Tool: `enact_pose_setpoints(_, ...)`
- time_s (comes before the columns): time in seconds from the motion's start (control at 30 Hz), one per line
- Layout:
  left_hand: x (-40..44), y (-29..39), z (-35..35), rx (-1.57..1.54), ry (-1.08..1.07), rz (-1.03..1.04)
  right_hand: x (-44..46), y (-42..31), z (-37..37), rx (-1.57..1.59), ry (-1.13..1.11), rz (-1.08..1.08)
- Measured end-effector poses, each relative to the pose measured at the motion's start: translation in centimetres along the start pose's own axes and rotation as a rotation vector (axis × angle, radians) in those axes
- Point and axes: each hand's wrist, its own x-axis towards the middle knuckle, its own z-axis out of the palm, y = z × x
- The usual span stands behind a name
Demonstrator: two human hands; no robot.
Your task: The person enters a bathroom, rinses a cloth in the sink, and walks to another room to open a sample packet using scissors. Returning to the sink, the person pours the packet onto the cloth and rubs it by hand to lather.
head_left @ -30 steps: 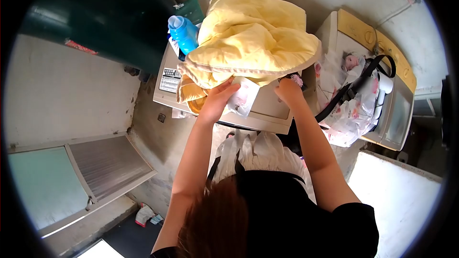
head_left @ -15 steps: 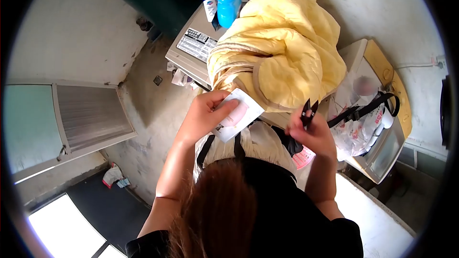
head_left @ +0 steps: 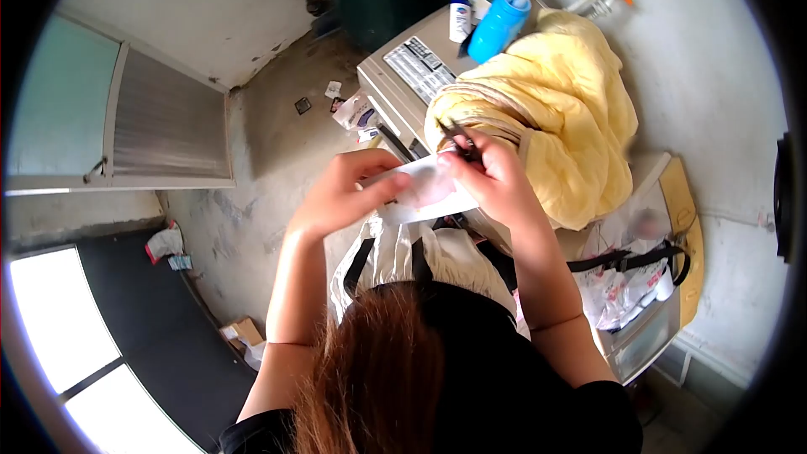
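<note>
In the head view, a white packet with a pink print [head_left: 427,189] is held up at the near edge of a beige appliance [head_left: 433,29]. The left hand [head_left: 340,193] pinches its left end, thumb on top; the right hand [head_left: 496,172] grips a dark scissors-like tool [head_left: 461,141], its fingers at the packet's right end. The step looks like steadying the packet between both hands; the next move calls for a firm left pinch and the tool's tips, pointing toward the yellow quilt [head_left: 580,109], kept off the fingers.
</note>
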Motion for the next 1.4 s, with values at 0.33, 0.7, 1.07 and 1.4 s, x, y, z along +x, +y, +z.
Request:
enact_pose_setpoints(0.33,-3.4,-7.8,1.2,-0.953,0.280,0.055,2.1,2.6,6.3,0.332,0.303,0.037)
enact_pose_setpoints(0.7,-3.9,-6.2,2.5,-1.061,0.465,0.017,1.9,2.7,9.0,0.126,0.190,-0.014)
enact_pose_setpoints(1.07,-2.7,-3.7,1.8,-0.882,0.519,-0.043,2.5,2.6,8.4,-0.057,0.117,-0.133)
enact_pose_setpoints(1.4,-2.1,-4.0,-0.1,-0.840,0.618,0.013,2.0,0.9,4.7,0.213,-0.174,0.211)
